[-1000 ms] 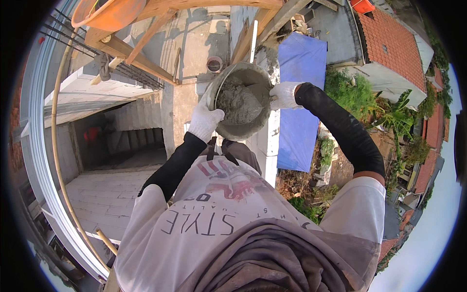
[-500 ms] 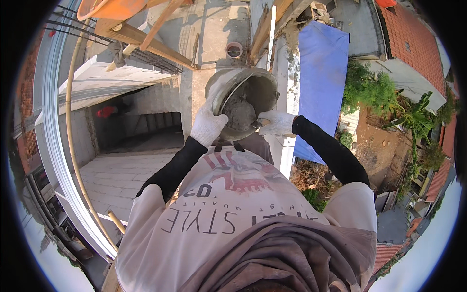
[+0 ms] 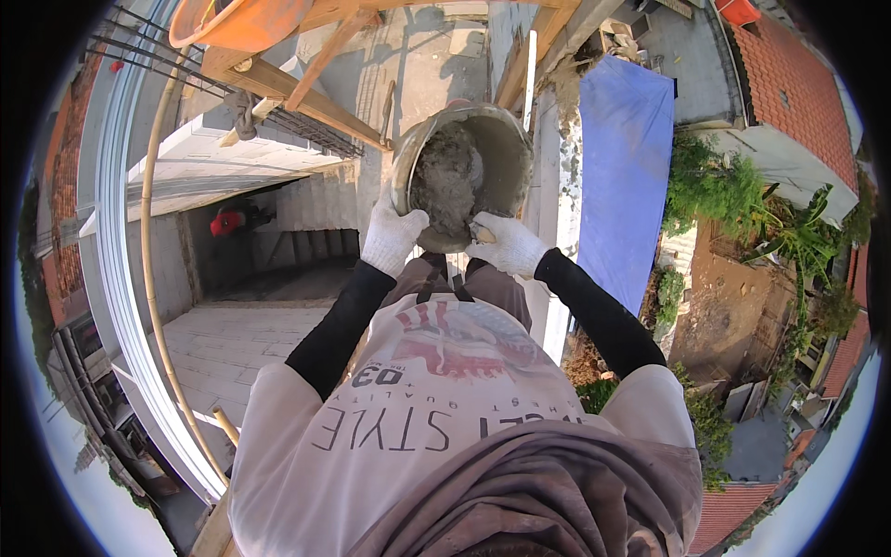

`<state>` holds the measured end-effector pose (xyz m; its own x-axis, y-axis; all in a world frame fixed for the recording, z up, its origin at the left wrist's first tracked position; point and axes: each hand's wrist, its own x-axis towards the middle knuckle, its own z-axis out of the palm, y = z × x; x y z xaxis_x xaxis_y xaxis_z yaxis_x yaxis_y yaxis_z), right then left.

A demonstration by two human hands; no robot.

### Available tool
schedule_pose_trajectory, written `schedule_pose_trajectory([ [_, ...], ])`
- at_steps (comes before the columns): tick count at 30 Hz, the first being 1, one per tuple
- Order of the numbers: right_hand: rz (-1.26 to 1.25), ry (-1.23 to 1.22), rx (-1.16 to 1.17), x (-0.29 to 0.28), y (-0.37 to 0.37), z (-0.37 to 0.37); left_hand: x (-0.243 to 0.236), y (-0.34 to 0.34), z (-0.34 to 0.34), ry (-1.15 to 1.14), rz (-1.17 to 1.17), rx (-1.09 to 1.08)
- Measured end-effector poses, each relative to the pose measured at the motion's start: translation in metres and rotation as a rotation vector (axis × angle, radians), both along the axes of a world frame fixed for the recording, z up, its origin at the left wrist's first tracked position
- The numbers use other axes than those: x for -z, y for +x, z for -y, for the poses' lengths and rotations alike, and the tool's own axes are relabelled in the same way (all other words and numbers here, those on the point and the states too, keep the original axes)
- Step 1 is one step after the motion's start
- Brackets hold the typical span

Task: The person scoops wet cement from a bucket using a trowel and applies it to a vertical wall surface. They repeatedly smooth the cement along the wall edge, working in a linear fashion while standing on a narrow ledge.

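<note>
Your white gloves (image 3: 393, 243) look like knitted cloth. The grey mix (image 3: 444, 176) is lumpy and dull. Your bucket (image 3: 510, 169) looks crusty. The blue sheet (image 3: 626, 176) looks smooth; the beam (image 3: 339, 119) is dull wood.

Upper left: timber beams (image 3: 316, 109), steel rods (image 3: 316, 133), orange tub (image 3: 241, 26) obstruct | top centre: white pole (image 3: 530, 79) near bucket (image 3: 507, 162) | right of centre: open air over blue tarp (image 3: 624, 176)

chunky wooden frame (image 3: 306, 104) ahead and to the left of the left hand (image 3: 394, 239), orange tub (image 3: 243, 26) looks parked on it, concrete floor (image 3: 419, 82) down below past that hand, shadows across it
</note>
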<state>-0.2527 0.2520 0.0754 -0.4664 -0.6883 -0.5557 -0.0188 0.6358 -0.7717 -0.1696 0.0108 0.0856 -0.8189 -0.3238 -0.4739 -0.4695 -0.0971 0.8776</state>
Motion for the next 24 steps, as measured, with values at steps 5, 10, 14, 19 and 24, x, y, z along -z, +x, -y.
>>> schedule_pose_trajectory([
  [5, 0.158, 0.129, 0.105, -0.012, 0.003, -0.017, 0.001, -0.016, -0.02, 0.253, -0.02, -0.08],
  [10, 0.005, 0.09, 0.18, 0.023, 0.016, -0.063, 0.036, -0.024, -0.048, 0.404, 0.0, -0.149],
  [14, -0.139, 0.147, 0.173, 0.04, 0.029, -0.085, 0.066, -0.024, -0.054, 0.414, 0.091, -0.049],
  [19, -0.157, 0.093, 0.287, 0.049, 0.048, -0.106, 0.085, -0.03, -0.069, 0.51, 0.2, 0.015],
  [24, 0.023, 0.044, 0.427, 0.039, 0.057, -0.119, 0.097, -0.026, -0.074, 0.567, 0.257, 0.019],
])
